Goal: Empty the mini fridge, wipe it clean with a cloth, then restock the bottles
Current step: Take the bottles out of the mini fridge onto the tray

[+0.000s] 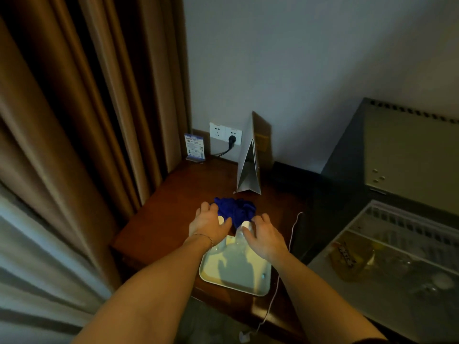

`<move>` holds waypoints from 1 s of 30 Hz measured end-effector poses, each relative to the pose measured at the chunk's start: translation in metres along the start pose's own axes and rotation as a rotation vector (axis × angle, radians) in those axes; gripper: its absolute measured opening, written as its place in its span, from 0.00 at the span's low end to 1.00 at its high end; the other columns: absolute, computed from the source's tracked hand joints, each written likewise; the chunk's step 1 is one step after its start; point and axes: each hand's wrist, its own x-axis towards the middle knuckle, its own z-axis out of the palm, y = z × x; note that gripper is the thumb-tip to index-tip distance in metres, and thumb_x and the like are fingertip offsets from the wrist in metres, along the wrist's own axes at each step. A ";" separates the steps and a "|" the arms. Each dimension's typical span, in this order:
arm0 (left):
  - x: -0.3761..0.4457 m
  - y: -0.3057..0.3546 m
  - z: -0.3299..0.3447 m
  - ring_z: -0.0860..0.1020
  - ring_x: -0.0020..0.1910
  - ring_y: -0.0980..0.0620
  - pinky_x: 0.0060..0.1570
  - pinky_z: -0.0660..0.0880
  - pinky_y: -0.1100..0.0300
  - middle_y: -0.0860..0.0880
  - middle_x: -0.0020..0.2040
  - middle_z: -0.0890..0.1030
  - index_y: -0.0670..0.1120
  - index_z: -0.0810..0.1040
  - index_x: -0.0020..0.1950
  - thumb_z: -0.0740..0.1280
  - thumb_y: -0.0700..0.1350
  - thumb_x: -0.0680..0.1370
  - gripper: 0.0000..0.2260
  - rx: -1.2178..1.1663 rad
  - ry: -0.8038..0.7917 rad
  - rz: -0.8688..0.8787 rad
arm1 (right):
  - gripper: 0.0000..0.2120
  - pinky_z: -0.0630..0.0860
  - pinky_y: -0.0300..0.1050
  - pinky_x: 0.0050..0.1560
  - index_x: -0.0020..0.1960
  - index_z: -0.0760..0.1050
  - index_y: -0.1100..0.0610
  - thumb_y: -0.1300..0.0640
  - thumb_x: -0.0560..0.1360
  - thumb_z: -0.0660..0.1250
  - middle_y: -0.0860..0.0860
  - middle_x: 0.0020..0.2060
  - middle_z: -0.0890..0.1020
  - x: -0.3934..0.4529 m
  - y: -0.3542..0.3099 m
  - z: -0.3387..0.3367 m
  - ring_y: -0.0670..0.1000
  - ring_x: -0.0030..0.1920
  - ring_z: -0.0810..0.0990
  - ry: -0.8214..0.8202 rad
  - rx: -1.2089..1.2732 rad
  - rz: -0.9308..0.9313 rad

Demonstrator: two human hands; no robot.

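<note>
The wooden table carries a tray, blue cloth and folded card.

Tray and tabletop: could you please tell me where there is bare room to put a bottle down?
The tray's near half is bare. Free tabletop lies between curtain and folded card. It is crowded at the tray's far end: bottles, cloth, both hands.

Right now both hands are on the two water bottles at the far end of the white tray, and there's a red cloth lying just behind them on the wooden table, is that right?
Not quite: the cloth is blue, not red, as the head view shows. The rest holds: the left hand and right hand are on the two water bottles at the far end of the white tray on the wooden table.
</note>
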 end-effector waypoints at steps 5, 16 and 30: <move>-0.025 0.026 -0.017 0.66 0.67 0.46 0.60 0.75 0.50 0.47 0.67 0.67 0.47 0.68 0.71 0.60 0.62 0.79 0.26 -0.026 0.053 0.086 | 0.23 0.74 0.47 0.49 0.65 0.71 0.55 0.39 0.81 0.57 0.50 0.59 0.70 -0.034 0.003 -0.021 0.52 0.53 0.77 0.024 -0.044 -0.035; -0.152 0.146 0.033 0.76 0.58 0.45 0.57 0.74 0.51 0.46 0.59 0.74 0.46 0.74 0.61 0.61 0.61 0.80 0.20 0.000 -0.087 0.263 | 0.24 0.74 0.54 0.58 0.66 0.71 0.57 0.39 0.81 0.58 0.55 0.63 0.71 -0.194 0.109 -0.092 0.58 0.61 0.75 0.096 -0.107 0.024; -0.225 0.283 0.076 0.74 0.64 0.43 0.59 0.75 0.47 0.45 0.70 0.69 0.47 0.68 0.71 0.60 0.65 0.79 0.28 0.039 -0.178 0.448 | 0.25 0.77 0.52 0.54 0.69 0.67 0.58 0.41 0.82 0.59 0.53 0.64 0.69 -0.298 0.222 -0.150 0.55 0.56 0.76 0.269 -0.105 0.285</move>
